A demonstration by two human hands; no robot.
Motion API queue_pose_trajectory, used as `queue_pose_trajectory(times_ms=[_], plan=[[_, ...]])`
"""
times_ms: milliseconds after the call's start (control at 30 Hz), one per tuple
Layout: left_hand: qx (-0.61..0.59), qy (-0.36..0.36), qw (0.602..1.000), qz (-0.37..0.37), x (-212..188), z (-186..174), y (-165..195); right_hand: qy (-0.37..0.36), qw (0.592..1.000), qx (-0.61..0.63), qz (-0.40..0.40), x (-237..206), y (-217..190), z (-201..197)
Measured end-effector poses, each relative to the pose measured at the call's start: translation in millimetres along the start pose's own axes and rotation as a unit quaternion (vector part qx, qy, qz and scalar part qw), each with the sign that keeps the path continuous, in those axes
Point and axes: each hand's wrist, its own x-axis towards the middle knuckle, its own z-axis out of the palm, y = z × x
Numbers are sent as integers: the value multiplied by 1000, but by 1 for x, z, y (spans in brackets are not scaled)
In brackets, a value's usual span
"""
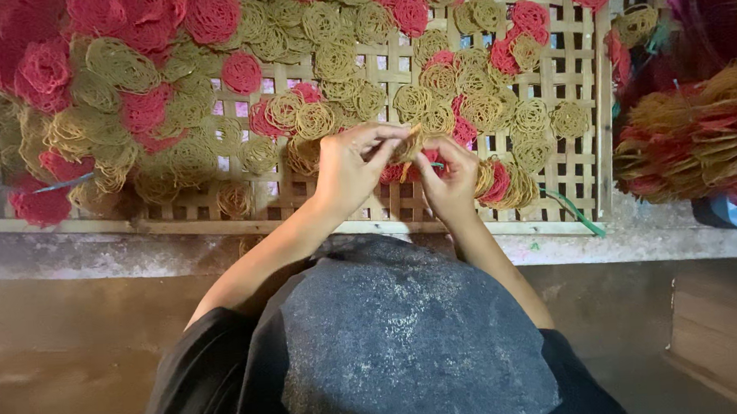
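Note:
My left hand [351, 170] and my right hand [451, 177] meet over the near edge of a woven bamboo tray [586, 179]. Between the fingers of both hands is a small stack of yellow and red noodle-like coiled discs [405, 149]. The left fingers pinch its top, and the right hand cups it from below and the right. Many more yellow coiled discs [327, 62] and red coiled discs [242, 72] lie spread over the tray, piled thickly at the far left.
A stacked bundle of yellow and red discs [701, 135] sits in a container at the right. A green strip [575, 211] lies at the tray's near right corner. A pale stained ledge [94, 255] runs under the tray. My dark-clothed lap [393, 348] fills the foreground.

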Motion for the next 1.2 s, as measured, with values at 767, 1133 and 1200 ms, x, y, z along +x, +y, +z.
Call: queue_pose_trajectory(times_ms=[767, 1133, 1200], plan=[[493, 151, 856, 23, 143, -85, -93, -44, 959, 238, 148, -11, 17, 10], [-213, 46, 960, -178, 59, -53, -86, -9, 990, 63, 125, 5, -9, 19], [-240, 29, 955, -174, 39, -42, -83, -11, 995, 42, 86, 7, -11, 18]])
